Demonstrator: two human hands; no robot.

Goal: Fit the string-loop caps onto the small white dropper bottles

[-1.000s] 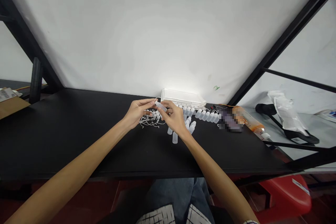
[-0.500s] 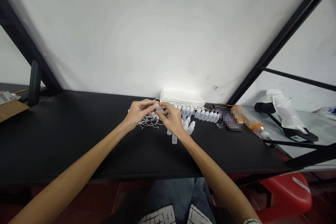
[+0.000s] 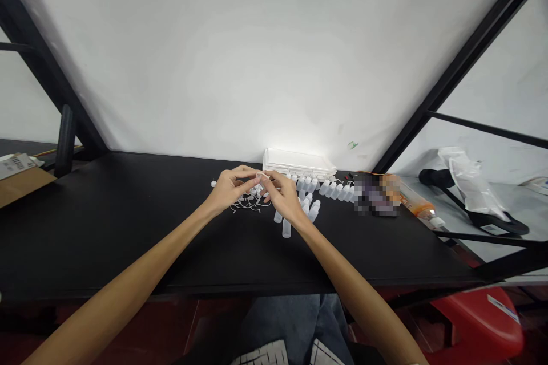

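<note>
Where the tabletop (image 3: 115, 228) ends at far left, a cardboard box (image 3: 25, 182) with a barcode label stands at the edge of view, showing slightly more of itself than half a second ago. A single white cap (image 3: 214, 183) lies just beside the left hand (image 3: 231, 189), in plainer sight than before. This hand's thumb and forefinger pinch a curved white tether (image 3: 261, 174) above the tabletop; the translucent bottle body seen between the hands in the earlier frames is now hidden by fingers. Beneath and between the hands lies a loose heap of white tethered caps (image 3: 249, 201). Meeting the left fingertips, the right hand (image 3: 283, 194) also closes its bent fingers on the tether; I cannot tell what its palm covers. Around that hand, several small dropper bottles (image 3: 286, 228) lie on the tabletop, with a flat white stack (image 3: 299, 161) behind them by the wall. Farther right come a neat row of capped bottles (image 3: 337, 190), a pixelated object (image 3: 377, 197) and an orange-labelled drink bottle (image 3: 415, 204) on its side.
</note>
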